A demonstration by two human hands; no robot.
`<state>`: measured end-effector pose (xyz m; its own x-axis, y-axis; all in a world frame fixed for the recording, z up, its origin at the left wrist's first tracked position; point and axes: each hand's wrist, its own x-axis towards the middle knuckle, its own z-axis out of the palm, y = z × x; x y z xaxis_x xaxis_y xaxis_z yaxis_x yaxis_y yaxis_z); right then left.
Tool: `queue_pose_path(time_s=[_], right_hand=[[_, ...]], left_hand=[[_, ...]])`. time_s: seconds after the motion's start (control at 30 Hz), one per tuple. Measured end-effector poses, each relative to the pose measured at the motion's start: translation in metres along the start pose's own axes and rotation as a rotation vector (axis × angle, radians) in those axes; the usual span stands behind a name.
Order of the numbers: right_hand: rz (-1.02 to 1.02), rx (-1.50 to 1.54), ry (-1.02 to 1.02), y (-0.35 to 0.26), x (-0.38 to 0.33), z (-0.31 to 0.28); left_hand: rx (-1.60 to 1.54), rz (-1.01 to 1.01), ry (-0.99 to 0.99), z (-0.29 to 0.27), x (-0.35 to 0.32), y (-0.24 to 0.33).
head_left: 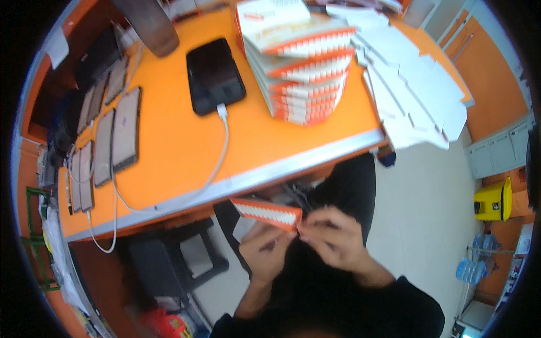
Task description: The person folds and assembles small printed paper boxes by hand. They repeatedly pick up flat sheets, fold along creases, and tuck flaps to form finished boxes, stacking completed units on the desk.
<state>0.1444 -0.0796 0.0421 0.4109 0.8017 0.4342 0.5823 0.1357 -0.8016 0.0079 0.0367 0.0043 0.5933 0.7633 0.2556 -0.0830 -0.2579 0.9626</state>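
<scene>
Over my lap, just below the table edge, I hold a folded orange-and-white carton with a toothed edge. My left hand grips it from below, fingers closed on its lower side. My right hand pinches its right end between thumb and fingers. On the table ahead stands a tall stack of similar folded cartons, their orange toothed edges facing me. To its right lies a spread pile of flat white card sheets, some overhanging the edge.
A black phone with a white cable lies on the orange table. Several more phones lie at the left, near a dark cup. Below stands a black stool; a yellow bin is far right.
</scene>
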Motion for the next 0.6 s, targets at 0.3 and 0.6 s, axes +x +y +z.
queue_pose_path(time_s=[0.3, 0.6], right_hand=[[-0.167, -0.297, 0.280, -0.003, -0.009, 0.023], [-0.222, -0.274, 0.460, -0.003, -0.022, 0.035]], left_hand=[[-0.300, -0.034, 0.026, 0.022, -0.016, 0.010], [-0.185, 0.034, 0.107, 0.037, -0.032, 0.023]])
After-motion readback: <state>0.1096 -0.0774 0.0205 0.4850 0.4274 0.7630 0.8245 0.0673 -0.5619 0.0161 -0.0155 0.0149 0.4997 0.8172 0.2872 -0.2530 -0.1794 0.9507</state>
